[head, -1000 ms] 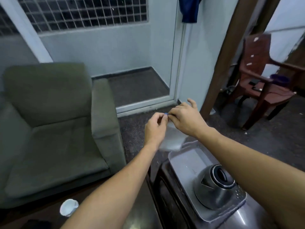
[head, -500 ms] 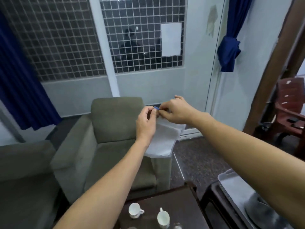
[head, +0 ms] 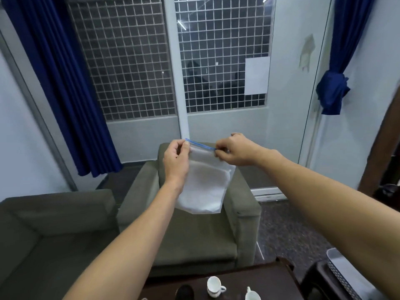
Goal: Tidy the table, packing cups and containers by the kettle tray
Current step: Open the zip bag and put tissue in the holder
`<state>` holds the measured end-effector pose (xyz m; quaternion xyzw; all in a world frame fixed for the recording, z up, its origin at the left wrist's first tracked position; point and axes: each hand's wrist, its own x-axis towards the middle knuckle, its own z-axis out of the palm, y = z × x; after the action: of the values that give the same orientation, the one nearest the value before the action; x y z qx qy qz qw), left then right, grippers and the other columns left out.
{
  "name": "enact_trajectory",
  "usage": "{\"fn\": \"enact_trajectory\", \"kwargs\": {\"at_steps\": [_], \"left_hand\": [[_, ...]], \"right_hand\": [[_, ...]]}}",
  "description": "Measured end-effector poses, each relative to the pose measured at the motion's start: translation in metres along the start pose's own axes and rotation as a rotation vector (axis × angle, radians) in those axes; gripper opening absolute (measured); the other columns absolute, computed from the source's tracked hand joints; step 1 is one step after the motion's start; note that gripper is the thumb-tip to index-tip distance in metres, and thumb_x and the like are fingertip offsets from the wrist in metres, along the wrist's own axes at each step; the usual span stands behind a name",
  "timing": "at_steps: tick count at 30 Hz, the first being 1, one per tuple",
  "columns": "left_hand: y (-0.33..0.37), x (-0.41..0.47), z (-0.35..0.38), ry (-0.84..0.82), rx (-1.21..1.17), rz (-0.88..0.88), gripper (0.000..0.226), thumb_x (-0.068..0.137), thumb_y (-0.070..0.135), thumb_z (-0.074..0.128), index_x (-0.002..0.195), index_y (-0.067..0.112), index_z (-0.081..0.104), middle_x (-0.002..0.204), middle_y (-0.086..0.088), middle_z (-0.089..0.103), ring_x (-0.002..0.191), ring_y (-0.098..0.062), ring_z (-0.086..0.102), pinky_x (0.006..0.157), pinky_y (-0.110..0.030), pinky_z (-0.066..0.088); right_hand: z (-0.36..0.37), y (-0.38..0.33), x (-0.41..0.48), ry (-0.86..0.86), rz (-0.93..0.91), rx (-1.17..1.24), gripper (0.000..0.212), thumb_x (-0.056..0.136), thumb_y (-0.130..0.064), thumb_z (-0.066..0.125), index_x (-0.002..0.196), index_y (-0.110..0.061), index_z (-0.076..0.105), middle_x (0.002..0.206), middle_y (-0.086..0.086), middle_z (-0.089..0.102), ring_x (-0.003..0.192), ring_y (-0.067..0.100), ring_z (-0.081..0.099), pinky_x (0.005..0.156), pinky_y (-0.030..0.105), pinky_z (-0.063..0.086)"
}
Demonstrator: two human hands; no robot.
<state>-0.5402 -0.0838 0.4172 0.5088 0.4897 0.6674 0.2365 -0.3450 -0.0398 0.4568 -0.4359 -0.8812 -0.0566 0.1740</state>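
Holding clear zip bag (head: 203,187) in mid-air, in front of green armchair (head: 194,234). Left hand (head: 176,161) pinches left end of blue seal strip (head: 200,144); right hand (head: 236,151) pinches right end, fingers curled. Bag hangs below hands. Two white cups (head: 214,286) on dark table (head: 270,282), near edge. Grey tray (head: 344,271) near right.

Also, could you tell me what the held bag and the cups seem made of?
The bag looks like thin frosted plastic: translucent, limp, blue zip strip. The cups look like glazed white ceramic, probably: glossy, with handles.
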Motion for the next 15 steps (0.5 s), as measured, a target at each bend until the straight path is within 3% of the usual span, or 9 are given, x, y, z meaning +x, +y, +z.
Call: {"fn": "enact_trajectory", "kwargs": {"at_steps": [7, 11, 15], "left_hand": [[-0.009, 0.005, -0.02, 0.062, 0.025, -0.07, 0.016, 0.099, 0.027, 0.056, 0.094, 0.016, 0.068, 0.082, 0.009, 0.067, 0.076, -0.01, 0.057, 0.079, -0.035, 0.049], [-0.021, -0.001, -0.029, 0.088, 0.037, -0.11, 0.016, 0.099, 0.027, 0.057, 0.091, 0.02, 0.068, 0.084, 0.008, 0.069, 0.083, -0.011, 0.061, 0.081, -0.032, 0.05], [-0.03, -0.008, -0.037, 0.07, -0.006, -0.172, 0.015, 0.1, 0.024, 0.059, 0.091, 0.018, 0.069, 0.087, 0.003, 0.071, 0.084, -0.012, 0.063, 0.078, -0.031, 0.052]], "right_hand": [[0.0, 0.009, -0.003, -0.037, 0.033, 0.005, 0.021, 0.096, -0.024, 0.054, 0.08, -0.015, 0.063, 0.073, 0.006, 0.067, 0.07, 0.035, 0.055, 0.086, 0.045, 0.051], [0.001, 0.016, -0.007, -0.049, 0.05, 0.002, 0.021, 0.097, -0.024, 0.056, 0.085, -0.011, 0.066, 0.076, 0.01, 0.069, 0.076, 0.039, 0.061, 0.077, 0.044, 0.052], [-0.001, 0.019, -0.008, -0.075, 0.056, 0.004, 0.019, 0.098, -0.024, 0.058, 0.082, -0.018, 0.066, 0.076, 0.005, 0.068, 0.081, 0.039, 0.063, 0.076, 0.04, 0.052]]}}
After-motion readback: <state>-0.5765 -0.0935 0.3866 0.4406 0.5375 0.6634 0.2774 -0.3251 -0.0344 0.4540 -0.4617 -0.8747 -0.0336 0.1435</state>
